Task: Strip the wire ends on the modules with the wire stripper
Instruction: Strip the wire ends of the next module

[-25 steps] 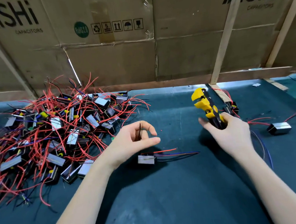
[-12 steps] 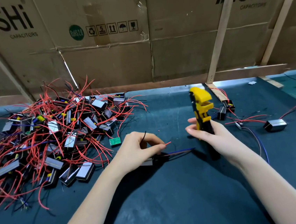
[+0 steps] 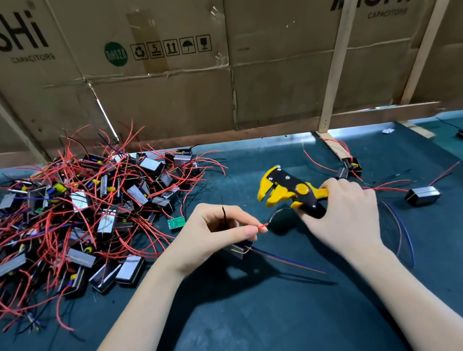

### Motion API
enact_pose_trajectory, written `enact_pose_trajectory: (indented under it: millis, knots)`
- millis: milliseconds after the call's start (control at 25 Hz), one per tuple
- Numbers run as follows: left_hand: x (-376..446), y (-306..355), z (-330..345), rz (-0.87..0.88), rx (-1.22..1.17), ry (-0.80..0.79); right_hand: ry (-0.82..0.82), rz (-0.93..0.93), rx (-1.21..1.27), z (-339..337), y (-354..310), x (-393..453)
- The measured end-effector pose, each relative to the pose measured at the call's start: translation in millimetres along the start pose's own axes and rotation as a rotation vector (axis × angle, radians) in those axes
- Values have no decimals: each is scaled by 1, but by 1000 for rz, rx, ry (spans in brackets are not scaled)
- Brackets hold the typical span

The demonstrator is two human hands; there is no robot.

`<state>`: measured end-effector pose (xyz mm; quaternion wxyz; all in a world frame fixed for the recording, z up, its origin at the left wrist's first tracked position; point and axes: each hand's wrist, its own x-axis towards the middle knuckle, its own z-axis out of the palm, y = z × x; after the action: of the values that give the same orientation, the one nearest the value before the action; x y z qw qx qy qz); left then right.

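Dark mat (image 3: 241,331), wire stripper (image 3: 289,190) in right hand (image 3: 346,214)

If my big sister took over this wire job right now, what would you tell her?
Left hand pinches a red wire of the module under it; its bare end points at the tool.
Right hand grips the yellow wire stripper, head aimed left, not on the wire.
Big pile of modules lies left; a few, like one module, lie right.
Left: the held module's other wires, then probably the pile.
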<state>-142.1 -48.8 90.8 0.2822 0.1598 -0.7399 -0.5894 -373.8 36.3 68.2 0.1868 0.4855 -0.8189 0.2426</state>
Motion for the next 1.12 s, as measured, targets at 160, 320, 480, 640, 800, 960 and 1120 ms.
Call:
enact_pose_trajectory:
  millis: [160,320,480,640,800,960,1120]
  knots:
    - [5,-4,3,22,121,182,24,-110,43,4,-13,-5]
    - [7,-8,1,4,169,311,32,-132,50,3,-14,-6]
    - [6,-8,3,-19,224,274,28,-136,39,3,-15,-7]
    - [7,-8,5,-37,251,291,13,-120,56,3,-16,-8]
    - [7,-9,4,-72,277,309,-3,-131,13,3,-15,-7]
    - [7,-10,1,-121,274,277,42,-162,-39,0,-17,-8]
    - [8,-9,0,-171,207,249,80,-183,-52,-3,-17,-8]
